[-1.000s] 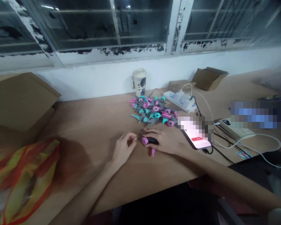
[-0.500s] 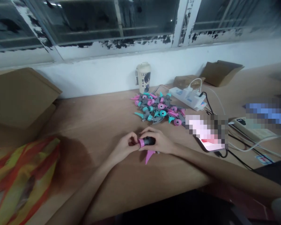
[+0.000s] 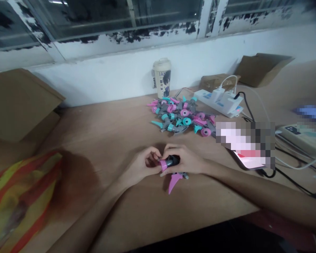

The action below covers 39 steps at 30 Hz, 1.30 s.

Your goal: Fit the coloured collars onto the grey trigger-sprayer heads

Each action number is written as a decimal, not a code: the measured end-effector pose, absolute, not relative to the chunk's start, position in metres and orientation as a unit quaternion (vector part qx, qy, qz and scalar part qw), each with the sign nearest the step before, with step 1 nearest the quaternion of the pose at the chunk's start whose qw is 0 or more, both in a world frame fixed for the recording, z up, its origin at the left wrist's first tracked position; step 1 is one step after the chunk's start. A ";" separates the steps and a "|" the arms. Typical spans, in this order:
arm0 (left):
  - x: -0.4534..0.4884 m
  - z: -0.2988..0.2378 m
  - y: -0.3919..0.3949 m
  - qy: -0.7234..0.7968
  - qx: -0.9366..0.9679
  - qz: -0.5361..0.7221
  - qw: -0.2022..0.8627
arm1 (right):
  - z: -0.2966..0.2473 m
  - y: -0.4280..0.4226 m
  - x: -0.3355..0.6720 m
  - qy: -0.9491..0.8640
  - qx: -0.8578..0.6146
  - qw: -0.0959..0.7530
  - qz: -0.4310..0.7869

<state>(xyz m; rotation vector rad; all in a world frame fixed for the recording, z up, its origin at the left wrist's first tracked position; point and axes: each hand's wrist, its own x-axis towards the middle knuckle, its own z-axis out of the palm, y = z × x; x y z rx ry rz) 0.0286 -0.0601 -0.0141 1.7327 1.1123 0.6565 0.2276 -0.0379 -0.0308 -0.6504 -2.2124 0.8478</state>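
Note:
Both of my hands meet over the table around one trigger spray head [image 3: 175, 181], dark grey with a pink trigger that points down toward me. My right hand [image 3: 189, 160] curls round its grey body, thumb and fingers closed. At the left end, my left hand [image 3: 141, 163] pinches the pink ring [image 3: 163, 164] with bent fingers. Part of the grey body is hidden under my right fingers. Farther back lies a pile of similar spray heads [image 3: 184, 112], grey with pink or teal parts.
Behind the pile stands a lidded coffee cup [image 3: 163, 79]. To the right are a white power strip [image 3: 218, 102], a phone [image 3: 249, 154] and cables. Cardboard boxes [image 3: 21, 105] and a red-yellow bag [image 3: 23, 200] lie at left.
My view has shifted slightly, so the hands and spray head appear a little lower and to the right. Both hands keep their hold, with the trigger still pointing down.

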 end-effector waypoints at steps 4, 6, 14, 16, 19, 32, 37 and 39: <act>0.033 -0.015 -0.062 0.458 0.708 0.296 0.448 | -0.030 -0.037 0.228 -0.835 -0.265 0.350 0.333; 0.036 -0.016 -0.063 0.461 0.708 0.310 0.435 | -0.031 -0.036 0.229 -0.830 -0.278 0.357 0.327; 0.042 -0.016 -0.069 0.528 0.731 0.321 0.291 | -0.034 -0.037 0.228 -0.826 -0.322 0.377 0.270; 0.044 -0.014 -0.072 0.551 0.734 0.324 0.230 | -0.034 -0.039 0.226 -0.816 -0.348 0.385 0.254; 0.049 -0.012 -0.078 0.554 0.751 0.313 0.176 | -0.032 -0.043 0.224 -0.812 -0.372 0.387 0.232; 0.017 -0.015 -0.042 0.587 0.494 0.482 0.423 | -0.033 -0.039 0.233 -0.744 -0.411 0.444 0.286; 0.038 -0.006 -0.064 0.527 0.557 0.413 0.491 | -0.030 -0.045 0.233 -0.775 -0.378 0.413 0.292; 0.043 -0.005 -0.070 0.514 0.591 0.386 0.487 | -0.029 -0.049 0.232 -0.795 -0.355 0.396 0.293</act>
